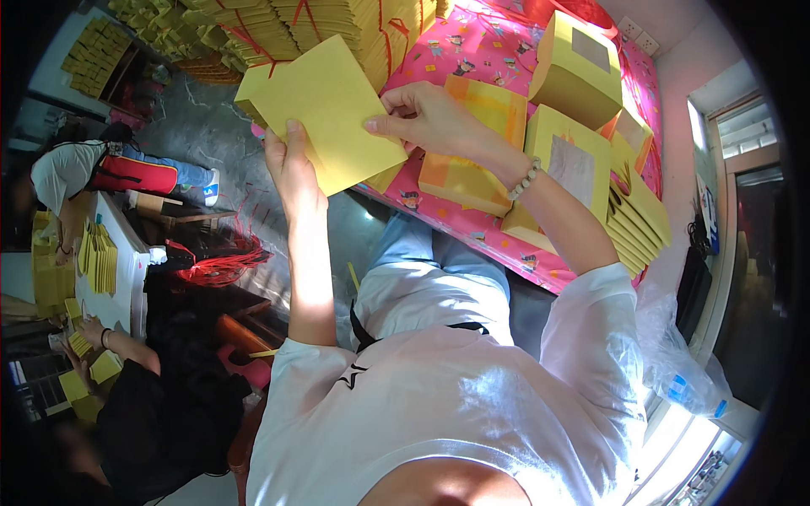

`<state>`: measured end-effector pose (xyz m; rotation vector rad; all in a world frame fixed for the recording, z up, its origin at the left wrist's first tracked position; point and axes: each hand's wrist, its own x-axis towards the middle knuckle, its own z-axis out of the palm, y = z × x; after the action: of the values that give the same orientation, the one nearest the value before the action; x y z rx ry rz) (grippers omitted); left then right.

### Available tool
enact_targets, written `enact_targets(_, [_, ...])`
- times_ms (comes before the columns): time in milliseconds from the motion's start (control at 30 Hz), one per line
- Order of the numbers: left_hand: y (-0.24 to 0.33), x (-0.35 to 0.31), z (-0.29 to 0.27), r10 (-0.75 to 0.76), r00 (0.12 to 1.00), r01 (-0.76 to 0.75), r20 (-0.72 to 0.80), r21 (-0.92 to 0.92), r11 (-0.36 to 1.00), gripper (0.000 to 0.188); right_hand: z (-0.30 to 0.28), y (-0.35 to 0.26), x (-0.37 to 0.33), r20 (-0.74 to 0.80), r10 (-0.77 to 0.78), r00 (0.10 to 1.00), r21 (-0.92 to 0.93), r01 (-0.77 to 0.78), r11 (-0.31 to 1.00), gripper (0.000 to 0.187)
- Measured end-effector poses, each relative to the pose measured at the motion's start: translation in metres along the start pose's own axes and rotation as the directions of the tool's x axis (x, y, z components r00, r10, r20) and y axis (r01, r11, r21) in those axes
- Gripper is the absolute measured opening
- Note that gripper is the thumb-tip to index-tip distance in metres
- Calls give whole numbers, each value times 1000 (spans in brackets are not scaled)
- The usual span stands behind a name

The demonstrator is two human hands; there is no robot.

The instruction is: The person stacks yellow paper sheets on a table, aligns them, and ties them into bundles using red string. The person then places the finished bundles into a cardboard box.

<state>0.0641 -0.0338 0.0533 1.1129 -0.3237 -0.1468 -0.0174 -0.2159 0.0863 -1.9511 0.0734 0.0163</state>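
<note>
the yellow paper panel (337, 118) is held up, tilted, near the edge of the pink table cover (498, 59); the left hand (295, 169) has its thumb pressed on the face and its fingers behind, seemingly to bear it, while the right hand (418, 118) pinches the right-hand edge, probably to steady it. on the cover, yellow boxes (565, 88) stand close by, perhaps for easy reach; beyond, yellow bundles (295, 34) are red-tied, presumably to stay together
</note>
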Motion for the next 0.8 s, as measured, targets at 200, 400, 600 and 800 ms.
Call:
enact_targets(200, [-16,15,-24,-98,995,98,28,24,995,37,-2,11,28,0,21,1000,3,-21,1000,30])
enact_targets(400, [-57,26,-44,-175,983,170,56,82,982,37,-8,41,58,-63,22,998,-172,-33,985,28])
enact_targets(600, [-93,26,-57,-247,968,238,40,156,959,31,-7,67,67,-63,73,995,-212,-85,974,30])
enact_targets(800, [-114,26,-54,-241,970,244,-37,191,951,31,-7,89,73,-68,90,994,-264,-105,959,34])
